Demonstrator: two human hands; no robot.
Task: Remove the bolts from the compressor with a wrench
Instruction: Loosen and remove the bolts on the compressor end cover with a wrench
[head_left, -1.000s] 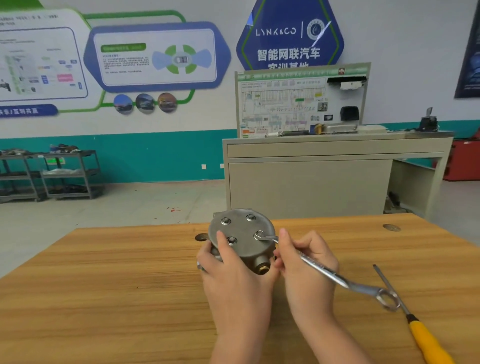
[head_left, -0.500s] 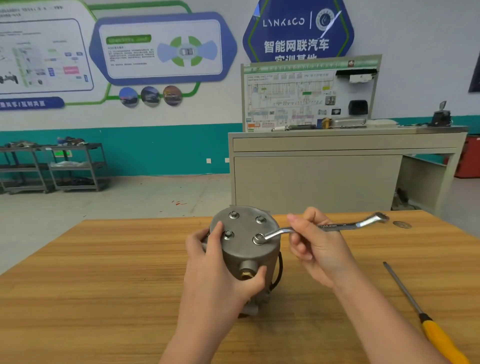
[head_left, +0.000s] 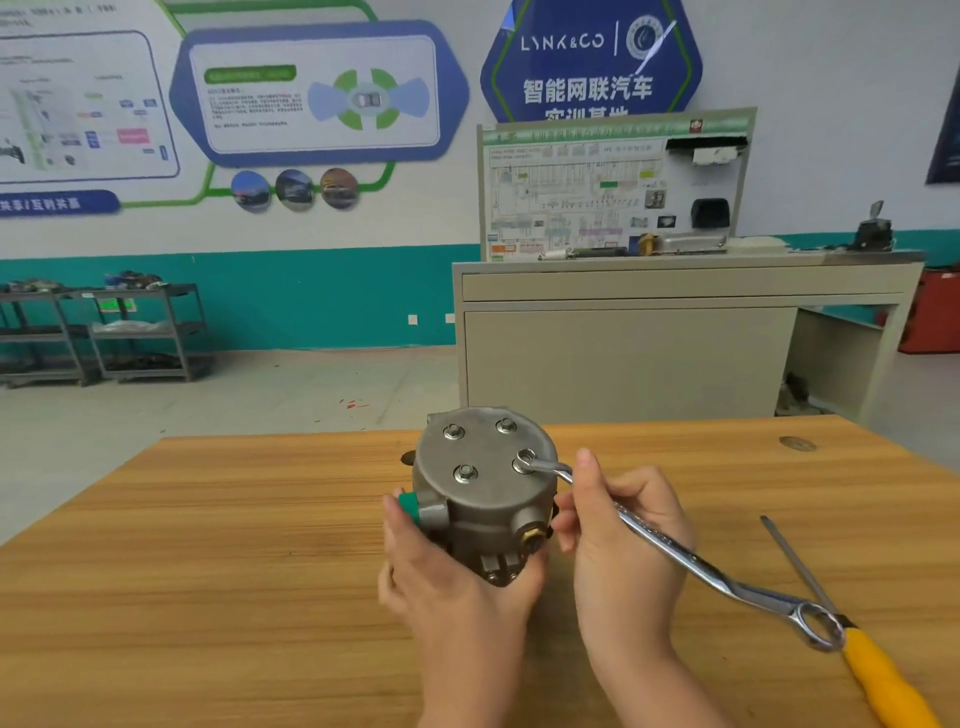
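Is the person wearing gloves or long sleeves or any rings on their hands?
No. The left hand and the right hand are bare, with no gloves, rings or watch showing. Both forearms are bare down to the picture's bottom edge, so no sleeves show. The fingernails are short and unpainted.

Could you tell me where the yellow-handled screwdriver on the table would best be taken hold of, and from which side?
Probably by the yellow handle, the thickest part, with a grip coming from above on the right. The screwdriver lies flat on the table, its thin shaft pointing away. The wrench in the right hand overlaps where shaft meets handle, so grip nearer the butt.
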